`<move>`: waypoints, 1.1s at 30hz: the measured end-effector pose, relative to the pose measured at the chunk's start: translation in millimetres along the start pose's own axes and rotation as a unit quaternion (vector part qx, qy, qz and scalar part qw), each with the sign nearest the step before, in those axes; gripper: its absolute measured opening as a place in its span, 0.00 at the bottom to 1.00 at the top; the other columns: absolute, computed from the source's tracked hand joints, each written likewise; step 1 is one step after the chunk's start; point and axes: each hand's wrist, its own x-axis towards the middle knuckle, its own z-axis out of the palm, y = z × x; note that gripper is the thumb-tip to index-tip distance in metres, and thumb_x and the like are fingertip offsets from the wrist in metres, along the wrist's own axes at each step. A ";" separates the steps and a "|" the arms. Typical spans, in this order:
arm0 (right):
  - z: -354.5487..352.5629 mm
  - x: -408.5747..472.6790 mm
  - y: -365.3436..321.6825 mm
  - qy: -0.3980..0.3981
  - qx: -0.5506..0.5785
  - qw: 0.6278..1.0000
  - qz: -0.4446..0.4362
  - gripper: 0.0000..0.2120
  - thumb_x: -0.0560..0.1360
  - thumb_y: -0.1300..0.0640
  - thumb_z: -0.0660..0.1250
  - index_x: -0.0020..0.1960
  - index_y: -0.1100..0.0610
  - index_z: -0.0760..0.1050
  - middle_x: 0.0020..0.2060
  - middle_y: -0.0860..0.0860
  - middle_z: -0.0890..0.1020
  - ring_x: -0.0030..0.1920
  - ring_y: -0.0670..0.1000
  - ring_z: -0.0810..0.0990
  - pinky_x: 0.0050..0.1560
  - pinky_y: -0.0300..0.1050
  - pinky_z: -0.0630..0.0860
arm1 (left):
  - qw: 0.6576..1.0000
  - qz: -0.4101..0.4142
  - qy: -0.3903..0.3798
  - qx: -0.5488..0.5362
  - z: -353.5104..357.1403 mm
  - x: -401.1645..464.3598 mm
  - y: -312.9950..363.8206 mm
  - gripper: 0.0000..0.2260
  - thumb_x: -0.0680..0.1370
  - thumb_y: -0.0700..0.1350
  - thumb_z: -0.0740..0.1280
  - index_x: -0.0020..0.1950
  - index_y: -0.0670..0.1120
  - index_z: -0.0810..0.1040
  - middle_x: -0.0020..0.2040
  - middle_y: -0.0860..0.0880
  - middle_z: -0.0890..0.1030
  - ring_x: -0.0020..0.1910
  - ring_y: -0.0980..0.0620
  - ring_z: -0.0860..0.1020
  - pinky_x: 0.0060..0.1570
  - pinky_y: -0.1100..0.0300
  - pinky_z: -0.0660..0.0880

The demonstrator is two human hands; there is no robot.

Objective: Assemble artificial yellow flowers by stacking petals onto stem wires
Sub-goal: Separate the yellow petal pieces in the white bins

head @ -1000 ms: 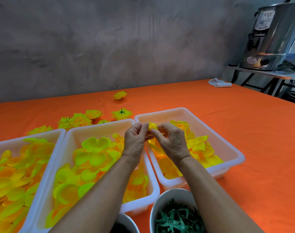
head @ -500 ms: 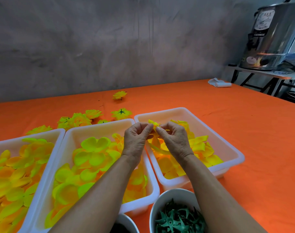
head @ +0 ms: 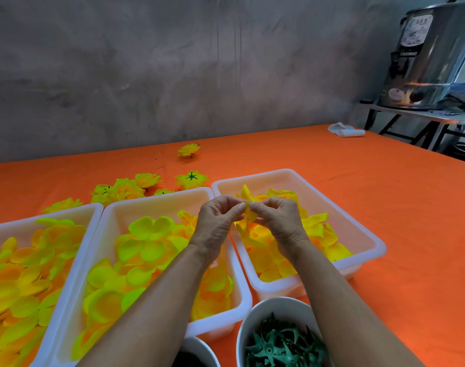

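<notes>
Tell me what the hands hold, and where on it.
Both the left hand and right hand pinch one yellow petal piece near its middle, fingertips meeting.

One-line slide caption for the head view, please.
Left hand and right hand pinch a yellow fabric petal piece above the rightmost white plastic tray.

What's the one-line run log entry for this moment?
stage: stacking petal | left hand: pinches petal | right hand: pinches petal | place: over right tray | finished flowers: behind trays

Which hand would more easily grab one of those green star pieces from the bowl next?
Probably the right hand: the bowl of green star pieces sits under its forearm.
</notes>
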 end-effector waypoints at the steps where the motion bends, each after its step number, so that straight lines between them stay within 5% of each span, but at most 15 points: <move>1: 0.1 1.4 0.7 0.012 -0.006 1.000 0.006 0.12 0.68 0.64 0.72 0.28 0.57 0.74 0.26 0.52 0.76 0.31 0.51 0.76 0.46 0.58 0.78 | 1.000 -0.004 0.013 0.004 -0.2 1.2 -0.7 0.06 0.76 0.34 0.65 0.40 0.41 0.77 0.36 0.48 0.79 0.34 0.58 0.77 0.37 0.66 0.76; 8: -3.1 11.8 4.9 0.130 -0.033 0.991 0.009 0.07 0.69 0.62 0.69 0.36 0.62 0.73 0.35 0.61 0.76 0.44 0.67 0.79 0.48 0.66 0.76 | 0.992 -0.022 0.127 0.005 -0.5 9.6 -7.6 0.05 0.80 0.34 0.60 0.44 0.39 0.69 0.41 0.39 0.70 0.29 0.52 0.77 0.29 0.65 0.78; 16: -1.8 5.4 -2.3 0.144 -0.081 0.985 -0.052 0.06 0.70 0.62 0.68 0.42 0.66 0.75 0.36 0.61 0.76 0.43 0.67 0.79 0.45 0.65 0.76 | 0.996 0.004 0.087 0.007 1.7 3.0 -5.0 0.12 0.71 0.28 0.69 0.48 0.43 0.75 0.40 0.46 0.78 0.39 0.53 0.77 0.42 0.64 0.76; 21: -11.3 6.0 -3.9 0.249 -0.086 0.964 -0.048 0.05 0.71 0.63 0.67 0.43 0.66 0.73 0.34 0.58 0.73 0.38 0.60 0.74 0.48 0.59 0.73 | 0.995 0.002 0.090 0.039 5.6 1.3 -5.0 0.09 0.70 0.31 0.72 0.41 0.45 0.79 0.36 0.49 0.78 0.34 0.59 0.75 0.36 0.69 0.74; 25: -19.6 8.0 -2.3 0.346 -0.086 0.933 -0.049 0.09 0.74 0.64 0.64 0.49 0.70 0.72 0.40 0.66 0.77 0.44 0.63 0.75 0.43 0.49 0.62 | 0.994 -0.004 0.108 0.029 6.4 3.1 -4.5 0.09 0.74 0.32 0.68 0.39 0.45 0.78 0.33 0.49 0.76 0.27 0.62 0.73 0.31 0.70 0.73; 33: -19.0 13.2 0.0 0.389 -0.069 0.915 -0.084 0.08 0.75 0.65 0.62 0.50 0.71 0.70 0.44 0.68 0.77 0.46 0.65 0.76 0.46 0.51 0.65 | 0.993 -0.025 0.115 0.010 4.2 3.7 -1.1 0.04 0.79 0.37 0.63 0.45 0.43 0.75 0.42 0.43 0.77 0.25 0.58 0.75 0.28 0.66 0.75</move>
